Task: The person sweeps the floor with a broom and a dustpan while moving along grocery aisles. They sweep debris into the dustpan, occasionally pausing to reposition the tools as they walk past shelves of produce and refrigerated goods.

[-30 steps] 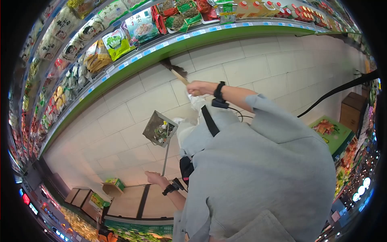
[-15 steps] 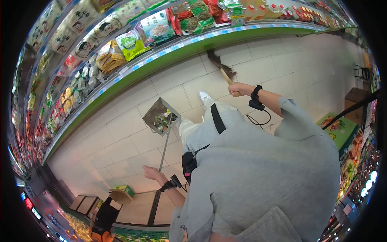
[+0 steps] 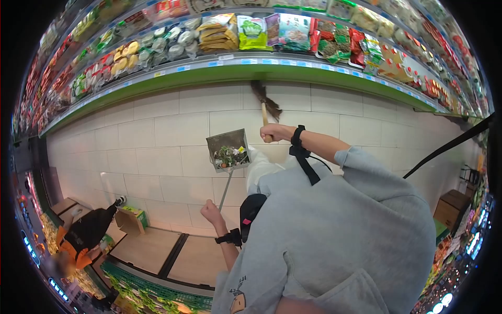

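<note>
My right hand is closed around the pale wooden handle of a broom. The broom's dark bristles rest on the floor tiles, their far end against or just under the green base of the shelf. My left hand grips the thin metal handle of a long-handled dustpan. The pan lies on the floor beside my legs, its mouth toward the shelf. Leafy scraps and litter are heaped in it. Both wrists wear black straps with small devices.
A long shelf of packaged food curves across the far side. At lower left, a person in an orange and black outfit is by an open carton and wooden-topped stands. A green crate edge borders vegetables. Brown boxes stand at right.
My view has turned, so the shelf now runs more level across the top. The broom and my right hand are closer to the dustpan. More of the other person shows at lower left.
</note>
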{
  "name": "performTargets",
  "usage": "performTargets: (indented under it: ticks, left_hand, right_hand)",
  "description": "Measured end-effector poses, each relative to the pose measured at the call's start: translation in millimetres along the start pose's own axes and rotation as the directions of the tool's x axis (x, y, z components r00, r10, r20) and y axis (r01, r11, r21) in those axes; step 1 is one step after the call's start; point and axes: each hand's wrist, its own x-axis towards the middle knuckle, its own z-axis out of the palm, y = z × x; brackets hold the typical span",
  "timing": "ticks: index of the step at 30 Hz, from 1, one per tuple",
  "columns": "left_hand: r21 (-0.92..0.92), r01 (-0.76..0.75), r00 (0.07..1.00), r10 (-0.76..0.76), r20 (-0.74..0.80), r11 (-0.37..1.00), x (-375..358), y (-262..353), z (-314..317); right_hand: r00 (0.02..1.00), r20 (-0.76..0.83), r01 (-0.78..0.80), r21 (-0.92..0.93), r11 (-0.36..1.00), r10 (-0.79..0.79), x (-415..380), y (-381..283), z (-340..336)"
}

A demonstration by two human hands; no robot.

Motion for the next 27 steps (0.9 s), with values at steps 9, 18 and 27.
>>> performTargets:
  ticks: [9,18,27]
  left_hand:
    - [0.265,-0.154,0.982,0.178,-0.069,0.952,49,-14,-48]
    - [0.159,-0.057,0.964,0.096,-0.249,0.986,120,-10,-62]
    - [-0.018,0.034,0.934,-0.038,-0.356,0.999,239,58,-95]
  right_hand:
    - [0.997,-0.033,-0.055,0.267,0.962,0.066,-38,-35,-17]
    - [0.968,-0.071,-0.173,0.503,0.847,0.24,-74,-35,-42]
    - [0.985,-0.018,-0.151,0.365,0.919,0.169,-28,-47,-16]
